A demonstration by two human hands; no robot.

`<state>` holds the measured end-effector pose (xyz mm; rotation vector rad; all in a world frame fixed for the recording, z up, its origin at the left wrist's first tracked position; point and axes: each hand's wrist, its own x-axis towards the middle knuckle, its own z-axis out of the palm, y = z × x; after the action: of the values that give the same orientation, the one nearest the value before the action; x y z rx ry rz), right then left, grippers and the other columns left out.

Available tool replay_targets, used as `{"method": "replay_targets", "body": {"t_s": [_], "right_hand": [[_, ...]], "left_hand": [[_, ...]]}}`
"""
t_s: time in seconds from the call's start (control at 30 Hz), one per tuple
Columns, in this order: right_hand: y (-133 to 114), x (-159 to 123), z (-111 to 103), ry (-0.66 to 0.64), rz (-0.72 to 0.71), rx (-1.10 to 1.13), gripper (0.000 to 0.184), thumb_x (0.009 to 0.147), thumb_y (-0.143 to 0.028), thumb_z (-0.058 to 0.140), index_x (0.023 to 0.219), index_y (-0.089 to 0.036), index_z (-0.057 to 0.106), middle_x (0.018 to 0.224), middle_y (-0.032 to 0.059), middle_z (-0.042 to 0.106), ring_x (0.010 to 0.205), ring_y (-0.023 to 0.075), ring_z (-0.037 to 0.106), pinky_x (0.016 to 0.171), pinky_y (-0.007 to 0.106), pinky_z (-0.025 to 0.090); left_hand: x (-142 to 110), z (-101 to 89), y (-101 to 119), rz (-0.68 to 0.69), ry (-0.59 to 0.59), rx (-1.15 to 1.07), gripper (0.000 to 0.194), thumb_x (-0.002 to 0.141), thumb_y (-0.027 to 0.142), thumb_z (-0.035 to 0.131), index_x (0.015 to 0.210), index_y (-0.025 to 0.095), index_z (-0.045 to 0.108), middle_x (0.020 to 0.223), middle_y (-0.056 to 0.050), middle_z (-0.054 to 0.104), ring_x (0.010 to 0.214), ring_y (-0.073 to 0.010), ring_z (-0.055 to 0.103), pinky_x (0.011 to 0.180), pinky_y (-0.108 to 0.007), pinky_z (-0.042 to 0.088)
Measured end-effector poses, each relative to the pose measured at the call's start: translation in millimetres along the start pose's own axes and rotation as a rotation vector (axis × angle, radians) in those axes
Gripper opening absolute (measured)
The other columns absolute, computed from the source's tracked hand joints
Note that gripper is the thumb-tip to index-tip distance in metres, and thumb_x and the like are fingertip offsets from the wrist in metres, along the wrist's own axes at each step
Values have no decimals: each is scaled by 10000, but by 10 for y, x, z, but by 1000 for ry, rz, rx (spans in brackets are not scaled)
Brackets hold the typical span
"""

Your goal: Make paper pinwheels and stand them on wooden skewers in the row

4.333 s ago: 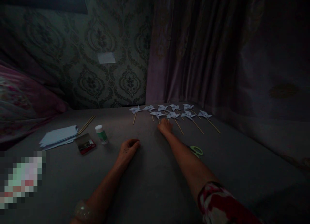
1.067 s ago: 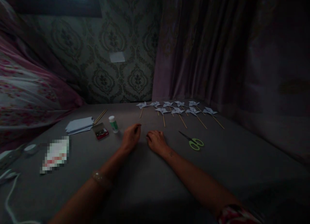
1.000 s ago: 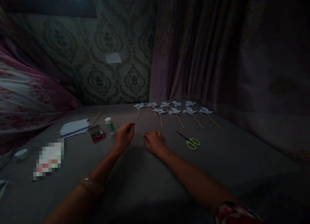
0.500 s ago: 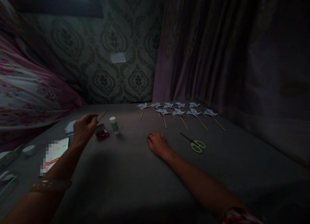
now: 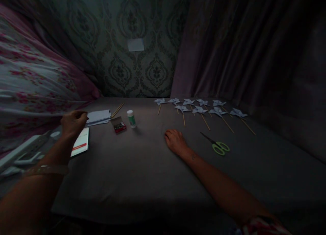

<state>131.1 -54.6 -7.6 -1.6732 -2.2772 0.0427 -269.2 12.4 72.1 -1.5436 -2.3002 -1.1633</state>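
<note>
My left hand (image 5: 73, 123) is held at the left end of a stack of white paper sheets (image 5: 98, 116), its thumb and fingers pinched together. What is between those fingertips, if anything, I cannot make out. Under the left wrist lies a phone (image 5: 80, 142) with a lit screen. My right hand (image 5: 176, 140) rests on the cloth-covered table with loosely bent fingers, holding nothing visible. Right of it lie scissors (image 5: 219, 148) with green handles. An open small red box (image 5: 119, 126) with shiny bits inside sits beside an upright glue stick (image 5: 131, 119).
Several paper pinwheels (image 5: 200, 110) on sticks lie in two rows at the back right. Loose wooden sticks (image 5: 117, 110) lie behind the box. At the left edge are a white power strip (image 5: 24, 150) and a small round white thing (image 5: 55, 135). Curtains flank the table.
My left hand has moved left, away from the red box and sticks, uncovering the paper stack. The view has shifted left and down. My right hand stays in place on the table.
</note>
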Motion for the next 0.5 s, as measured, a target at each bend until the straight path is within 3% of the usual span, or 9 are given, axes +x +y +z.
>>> {"method": "replay_targets", "body": {"t_s": [0.13,0.27,0.5], "right_hand": [[-5,-13,31,21,-31,-36,285,933,-192,397,1038,-156,660,1163,119,640,1072,221,554,895,337,401],[14,-40,113,94,-64,-69,315,913,-144,383,1012,-159,681,1151,130,651,1038,231,578,878,362,430],[26,-64,156,165,-217,70,292,899,-147,410,941,-170,698,1027,100,696,926,221,625,821,358,476]], "left_hand": [[56,-82,-171,-44,-12,44,409,772,294,491,1063,97,701,1000,-91,742,986,-236,669,842,-307,504],[112,-127,-324,-73,-19,87,347,767,233,536,1037,101,708,944,-79,753,953,-226,681,822,-293,511],[182,-106,-531,-82,-60,147,313,792,205,554,1048,110,708,1017,-92,739,921,-192,685,802,-246,510]]}}
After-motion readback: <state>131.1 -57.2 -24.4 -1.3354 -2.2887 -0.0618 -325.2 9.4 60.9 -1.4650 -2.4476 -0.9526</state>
